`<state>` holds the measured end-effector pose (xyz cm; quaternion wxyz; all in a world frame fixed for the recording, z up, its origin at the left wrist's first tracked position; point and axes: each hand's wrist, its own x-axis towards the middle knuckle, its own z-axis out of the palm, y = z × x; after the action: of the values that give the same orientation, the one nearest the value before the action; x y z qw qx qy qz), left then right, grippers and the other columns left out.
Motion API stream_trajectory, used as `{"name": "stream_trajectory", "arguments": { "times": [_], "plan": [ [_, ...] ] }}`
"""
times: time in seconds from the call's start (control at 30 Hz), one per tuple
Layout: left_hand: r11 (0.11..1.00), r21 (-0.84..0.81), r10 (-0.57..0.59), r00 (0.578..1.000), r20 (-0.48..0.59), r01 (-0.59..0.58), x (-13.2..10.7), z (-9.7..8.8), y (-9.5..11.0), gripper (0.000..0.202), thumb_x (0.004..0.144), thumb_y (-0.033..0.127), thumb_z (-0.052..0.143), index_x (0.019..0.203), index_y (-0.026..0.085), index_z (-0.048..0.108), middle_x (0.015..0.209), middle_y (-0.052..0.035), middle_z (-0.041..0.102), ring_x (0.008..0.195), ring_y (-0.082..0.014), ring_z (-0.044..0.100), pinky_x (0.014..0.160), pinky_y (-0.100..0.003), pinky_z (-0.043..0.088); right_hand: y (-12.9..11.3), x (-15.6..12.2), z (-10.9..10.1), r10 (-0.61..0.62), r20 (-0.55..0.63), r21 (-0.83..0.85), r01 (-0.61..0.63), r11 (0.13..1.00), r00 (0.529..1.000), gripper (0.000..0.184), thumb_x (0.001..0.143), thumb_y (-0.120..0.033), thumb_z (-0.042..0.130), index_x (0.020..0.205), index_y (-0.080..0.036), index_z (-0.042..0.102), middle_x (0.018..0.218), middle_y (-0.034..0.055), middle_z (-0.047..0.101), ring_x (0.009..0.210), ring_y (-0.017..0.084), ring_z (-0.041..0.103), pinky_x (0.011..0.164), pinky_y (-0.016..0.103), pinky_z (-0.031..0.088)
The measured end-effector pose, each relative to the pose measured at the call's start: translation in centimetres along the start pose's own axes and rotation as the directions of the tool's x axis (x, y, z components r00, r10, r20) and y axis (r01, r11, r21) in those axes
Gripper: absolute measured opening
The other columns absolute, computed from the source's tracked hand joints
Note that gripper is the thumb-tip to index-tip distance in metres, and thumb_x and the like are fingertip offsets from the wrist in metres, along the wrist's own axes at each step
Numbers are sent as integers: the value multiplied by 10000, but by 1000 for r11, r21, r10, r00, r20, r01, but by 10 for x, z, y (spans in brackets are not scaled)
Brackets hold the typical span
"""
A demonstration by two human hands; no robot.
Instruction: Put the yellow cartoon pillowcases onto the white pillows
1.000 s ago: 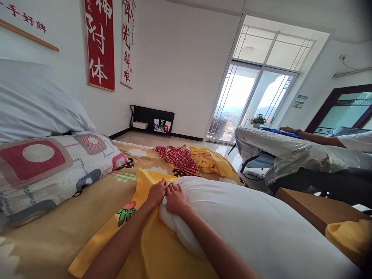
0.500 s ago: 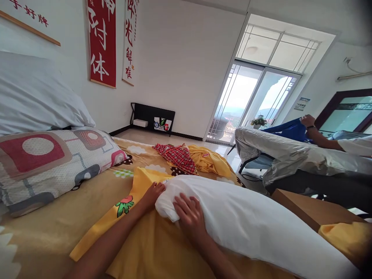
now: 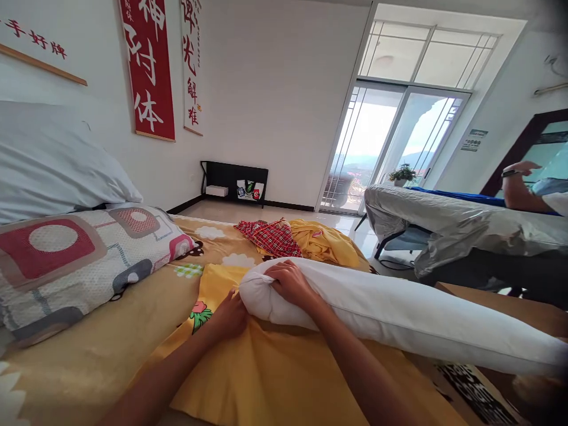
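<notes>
A long white pillow (image 3: 377, 296) lies across the bed in front of me, its near-left end rounded and bunched. My right hand (image 3: 290, 284) is closed on a pinched fold at that end. Under the pillow spreads a yellow pillowcase (image 3: 284, 367) with a red and green print on its left part. My left hand (image 3: 233, 315) grips the pillowcase's edge right beside the pillow end; its fingertips are partly hidden in the cloth.
A patterned pillow (image 3: 89, 260) and a white pillow (image 3: 62, 160) lie at the left. Beyond are a red checked cloth (image 3: 270, 236) and crumpled yellow cloth (image 3: 326, 241). Cardboard (image 3: 501, 305) lies right. Another person's hand (image 3: 521, 170) is over a plastic-covered table (image 3: 444, 207).
My right hand has moved up the pillow and closed on a fold. The pillow's end is more bunched. Across the room, the other person's hand no longer holds up the blue cloth.
</notes>
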<state>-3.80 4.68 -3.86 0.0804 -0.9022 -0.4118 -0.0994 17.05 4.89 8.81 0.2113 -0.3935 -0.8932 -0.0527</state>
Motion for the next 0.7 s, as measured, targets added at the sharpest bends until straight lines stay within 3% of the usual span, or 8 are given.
{"name": "stream_trajectory", "arguments": {
  "times": [0.17,0.33,0.43,0.53,0.63,0.7],
  "plan": [
    [996,-80,-42,997,-58,37,-10,2,12,409,768,236,545,1170,190,604,1295,-136,557,1240,-314,416,1035,-519,280,6,5,3,24,42,22,-25,999,999,194,795,-93,572,855,-194,726,961,42,741,948,173,636,868,288,361],
    [991,-133,1,983,-186,-26,-2,-15,4,259,706,221,575,942,217,682,1115,-114,596,1109,-296,455,905,-437,339,17,19,2,64,82,4,-64,998,995,174,758,-85,576,799,-183,713,942,43,738,935,172,629,841,260,379],
    [988,-121,-123,967,-223,98,3,-25,7,132,721,239,576,783,212,689,1023,-116,589,1020,-293,465,851,-442,334,23,28,-1,112,84,-25,-111,994,990,172,764,-90,553,799,-166,704,930,57,733,884,167,631,772,242,396],
    [978,-94,-203,947,-249,185,3,-32,20,124,735,242,565,771,194,674,996,-120,578,990,-289,472,849,-455,328,29,38,-4,153,93,-53,-149,987,984,160,786,-109,539,781,-157,692,872,53,727,800,153,619,695,228,392],
    [988,-153,-30,990,-136,9,1,-38,35,97,701,227,578,761,182,639,983,-87,596,971,-250,503,872,-410,345,33,47,-6,185,107,-85,-177,981,977,165,813,-135,528,751,-141,682,779,43,706,708,135,583,644,227,376],
    [963,-247,102,994,-31,-106,-1,-42,41,109,687,212,571,777,189,628,941,-53,631,924,-212,536,891,-362,361,35,50,-4,189,110,-106,-177,978,976,200,838,-135,497,769,-122,684,790,47,692,752,134,578,680,230,380]
  ]
}}
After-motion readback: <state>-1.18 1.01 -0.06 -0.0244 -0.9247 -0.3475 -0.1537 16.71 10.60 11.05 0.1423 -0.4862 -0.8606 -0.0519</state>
